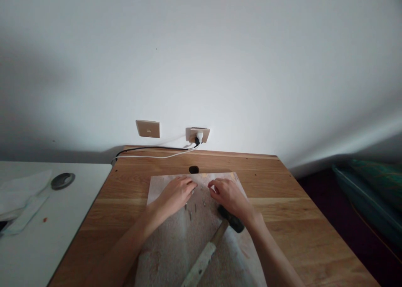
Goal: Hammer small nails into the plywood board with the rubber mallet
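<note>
A pale wall [251,90] rises behind a wooden tabletop [301,237], on which a worn board [169,249] lies. Small nails [190,215] are scattered over the board's far half, between and just nearer than the hands; whether any stand upright is unclear. They look light, stiff and fiddly, probably best pinched by the shank. The hammer [204,257] lies diagonally, its dark head far right; it seems head-heavy, suiting a hold on the pale grip. The left hand [178,191] has its fingers curled almost together, contents indistinguishable. The right hand's [228,195] thumb and forefinger curve inward, slightly parted, with nothing visible between.
</note>
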Tool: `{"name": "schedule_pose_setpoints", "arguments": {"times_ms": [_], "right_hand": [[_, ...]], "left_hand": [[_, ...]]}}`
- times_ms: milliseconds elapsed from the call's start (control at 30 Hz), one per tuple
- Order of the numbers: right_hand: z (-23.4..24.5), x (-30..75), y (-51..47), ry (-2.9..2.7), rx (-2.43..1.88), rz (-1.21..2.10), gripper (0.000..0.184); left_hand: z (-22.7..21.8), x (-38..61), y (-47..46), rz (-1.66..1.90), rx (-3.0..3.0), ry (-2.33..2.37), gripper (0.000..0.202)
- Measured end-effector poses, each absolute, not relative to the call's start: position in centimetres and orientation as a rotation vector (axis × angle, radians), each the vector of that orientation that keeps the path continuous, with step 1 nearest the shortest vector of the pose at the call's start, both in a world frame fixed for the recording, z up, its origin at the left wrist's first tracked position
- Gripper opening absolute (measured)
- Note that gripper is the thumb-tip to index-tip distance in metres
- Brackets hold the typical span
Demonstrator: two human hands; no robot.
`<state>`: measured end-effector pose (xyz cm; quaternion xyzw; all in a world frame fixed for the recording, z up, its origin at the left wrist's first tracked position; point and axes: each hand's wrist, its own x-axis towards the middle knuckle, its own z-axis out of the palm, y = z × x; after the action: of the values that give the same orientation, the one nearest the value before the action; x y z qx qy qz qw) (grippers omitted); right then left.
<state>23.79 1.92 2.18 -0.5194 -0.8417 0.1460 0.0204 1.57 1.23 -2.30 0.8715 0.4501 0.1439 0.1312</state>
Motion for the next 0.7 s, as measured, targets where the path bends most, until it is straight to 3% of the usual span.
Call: {"name": "schedule_pose_setpoints", "arguments": {"times_ms": [233,467,700], "right_hand": [[2.6,23.1,0.2,-2.673,-1.45,0.678,0.022],[1.3,23.3,1.4,-2.543,-1.626,0.482,0.026],[0.8,22.1,2.0,-2.597,-1.699,0.422,0.018]], "left_hand": [[-2.8,2.0,1.9,0.388,2.574,1.315,0.023],[-2.6,2.2,2.7,0.264,2.762,1.303,0.016],[-2.0,3.2,3.3,0.276,2.711,1.474,0.007]]}}
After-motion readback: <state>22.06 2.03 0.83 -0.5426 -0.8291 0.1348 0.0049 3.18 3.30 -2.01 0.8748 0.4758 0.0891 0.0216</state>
